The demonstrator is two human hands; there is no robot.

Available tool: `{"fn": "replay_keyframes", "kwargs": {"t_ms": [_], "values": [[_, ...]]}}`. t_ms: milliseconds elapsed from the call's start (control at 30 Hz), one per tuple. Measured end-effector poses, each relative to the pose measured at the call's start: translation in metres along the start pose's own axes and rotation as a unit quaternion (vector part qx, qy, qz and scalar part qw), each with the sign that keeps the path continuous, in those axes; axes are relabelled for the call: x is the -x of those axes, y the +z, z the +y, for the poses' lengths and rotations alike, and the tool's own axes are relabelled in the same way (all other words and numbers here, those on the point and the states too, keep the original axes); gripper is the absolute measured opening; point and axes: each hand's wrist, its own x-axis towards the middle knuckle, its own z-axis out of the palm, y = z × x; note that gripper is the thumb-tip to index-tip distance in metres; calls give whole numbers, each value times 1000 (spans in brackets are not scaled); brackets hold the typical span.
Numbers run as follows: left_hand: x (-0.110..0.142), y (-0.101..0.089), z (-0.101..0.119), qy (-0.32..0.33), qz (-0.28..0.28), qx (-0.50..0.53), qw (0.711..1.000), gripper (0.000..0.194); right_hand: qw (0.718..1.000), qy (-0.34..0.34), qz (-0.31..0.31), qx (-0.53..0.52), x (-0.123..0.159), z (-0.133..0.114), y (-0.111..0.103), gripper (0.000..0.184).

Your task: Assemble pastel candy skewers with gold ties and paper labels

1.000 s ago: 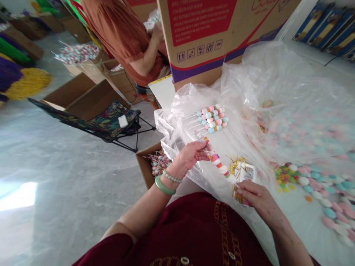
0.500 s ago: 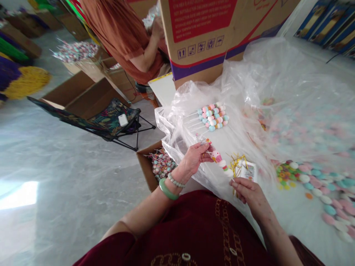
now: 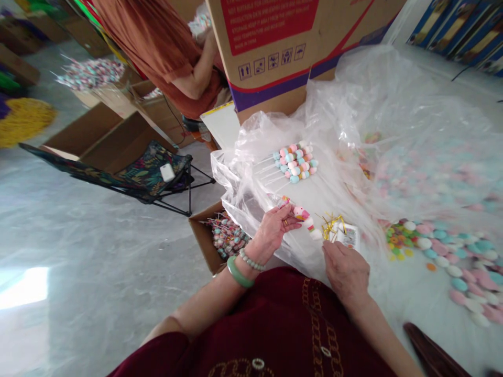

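My left hand (image 3: 274, 226) is closed around a candy skewer (image 3: 310, 225) with pink, white and green pieces, apparently in a clear wrapper. At the skewer's right end, my right hand (image 3: 348, 269) has its fingertips pinched together; its other fingers are curled under and partly hidden. Just beyond that hand lie gold twist ties (image 3: 331, 225) and a small white printed packet (image 3: 351, 236). Farther off on the table, several skewers of pastel marshmallows (image 3: 295, 161) lie side by side, sticks pointing left.
Loose marshmallows (image 3: 467, 256) and coloured gummy rings (image 3: 401, 238) spread on the right, near clear plastic sheeting (image 3: 408, 78). A big carton (image 3: 271, 86) stands behind. Below left are a carton of skewers (image 3: 228, 235) and a folding chair (image 3: 145, 170). A person in a rust-coloured shirt (image 3: 153, 47) works beyond.
My right hand has turned over, its back now facing up, and shifted slightly left and up at the skewer's end. My left hand keeps its hold. The whole view has shifted a little.
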Motion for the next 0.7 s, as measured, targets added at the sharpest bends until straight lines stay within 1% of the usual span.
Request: {"fn": "replay_keyframes", "kwargs": {"t_ms": [100,133,167,200,233,267,333,400,433,467,567,633,700], "values": [[-3,-1,1,-14,-18,-13,1000,17,993,43,-18,-111,0,3,2,27],[-4,-2,2,-11,-27,-19,999,19,983,60,-35,-169,0,5,2,26],[-5,-3,4,-4,-38,-26,999,19,967,77,-55,-235,-1,6,3,25],[-6,-5,6,3,-50,-32,998,19,944,95,-79,-305,-1,7,4,23],[-7,-7,9,8,-61,-39,997,18,914,120,-102,-375,-2,7,5,20],[-8,-9,11,7,-70,-45,997,17,877,154,-122,-439,-2,8,6,19],[-11,-15,16,-1,-78,-57,995,15,786,244,-153,-547,-4,9,8,20],[-14,-20,18,-5,-76,-68,995,14,689,322,-176,-625,-5,9,7,22],[-15,-22,19,-6,-78,-74,994,15,650,345,-184,-652,-6,9,6,23],[-15,-23,19,-6,-84,-79,993,15,618,356,-191,-674,-7,8,4,24],[-14,-23,14,-6,-109,-67,992,16,549,363,-207,-724,-10,6,-1,25],[-13,-20,10,-2,-112,-35,993,14,504,361,-219,-753,-12,4,-3,24],[-11,-18,6,-2,-104,-5,995,13,473,358,-231,-771,-12,2,-3,23]]}}
